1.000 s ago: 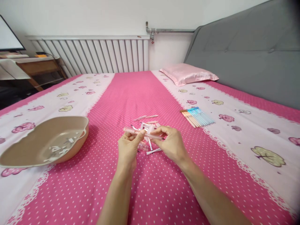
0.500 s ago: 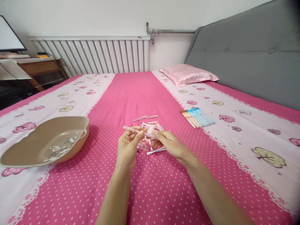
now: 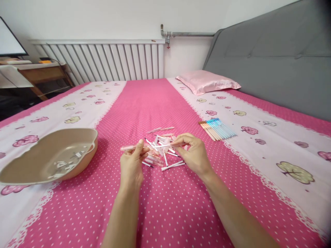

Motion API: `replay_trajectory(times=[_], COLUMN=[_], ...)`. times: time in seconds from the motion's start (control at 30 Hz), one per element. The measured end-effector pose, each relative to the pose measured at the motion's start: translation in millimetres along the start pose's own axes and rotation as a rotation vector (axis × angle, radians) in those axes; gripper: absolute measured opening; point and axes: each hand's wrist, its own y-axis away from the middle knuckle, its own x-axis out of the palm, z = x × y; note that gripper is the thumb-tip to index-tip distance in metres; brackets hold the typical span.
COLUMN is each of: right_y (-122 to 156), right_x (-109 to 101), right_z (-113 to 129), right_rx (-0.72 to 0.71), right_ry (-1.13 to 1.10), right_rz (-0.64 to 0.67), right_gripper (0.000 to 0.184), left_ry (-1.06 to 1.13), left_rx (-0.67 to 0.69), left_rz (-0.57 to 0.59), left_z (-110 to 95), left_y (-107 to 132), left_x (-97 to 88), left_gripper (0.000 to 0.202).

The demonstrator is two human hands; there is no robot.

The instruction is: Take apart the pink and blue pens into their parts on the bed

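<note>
Pink plastic marks the pen barrel (image 3: 126,148) that you pinch between the thumb and curled fingers of your left hand (image 3: 131,167). Your right hand (image 3: 194,153), its fingertips drawn together, grips a pinkish pen section (image 3: 176,142); a slim white refill (image 3: 160,146) extends from there toward the left hand. Both hands hold these parts just above a loose heap on the bed (image 3: 77,206), where further white refills (image 3: 176,166) with dark tips lie crosswise among pink barrels (image 3: 155,160). Well to your left rests a tan basin (image 3: 33,155) containing small white pieces (image 3: 61,164); to your right, blue pens (image 3: 222,128) and orange-brown pens (image 3: 208,130) lie side by side.

The step in hand appears to be handling one pen's parts, though whether you are joining or separating them cannot be told. The next move probably calls for level alignment and a light grip, lest the refill bend or slip. Compared with half a second earlier, your hands stand farther apart, the left having shifted leftward, and the white refill shows plainly between them.
</note>
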Motion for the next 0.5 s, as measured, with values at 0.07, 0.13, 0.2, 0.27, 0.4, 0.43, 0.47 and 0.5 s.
replay_trajectory(times=[0.07, 0.13, 0.2, 0.27, 0.4, 0.43, 0.47, 0.5], right_y=[-1.1, -1.6, -1.8, -1.9, -1.9, -1.9, -1.9, -1.8], right_x=[-1.8, -3.1, -4.0, -4.6, -5.4, -5.7, -6.2, -6.9], right_z=[-2.3, -3.7, -3.9, -3.1, -1.4, -1.0, -0.6, -0.1], right_rx=[0.014, 0.039, 0.047, 0.042, 0.051, 0.055, 0.057, 0.058], right_ry=[0.030, 0.076, 0.120, 0.142, 0.159, 0.166, 0.172, 0.176], right_rz=[-0.001, 0.001, -0.009, -0.018, -0.029, -0.035, -0.043, -0.052], right_gripper=[0.011, 0.015, 0.018, 0.020, 0.018, 0.017, 0.016, 0.016], left_ry=[0.002, -0.033, -0.088, -0.147, -0.246, -0.268, -0.291, -0.311], left_rx=[-0.014, 0.018, 0.081, 0.131, 0.113, 0.102, 0.095, 0.096], left_rz=[-0.009, -0.015, -0.020, -0.014, 0.031, 0.044, 0.058, 0.065], left_z=[-1.4, -1.2, -0.3, 0.4, 0.2, -0.1, -0.3, -0.5], left_y=[-1.4, -1.5, -0.8, 0.5, 3.3, 3.8, 4.0, 4.1], left_x=[-1.6, -2.0, -1.5, -0.6, 0.9, 1.0, 1.0, 0.8], left_gripper=[0.037, 0.037, 0.037, 0.035, 0.032, 0.031, 0.031, 0.030])
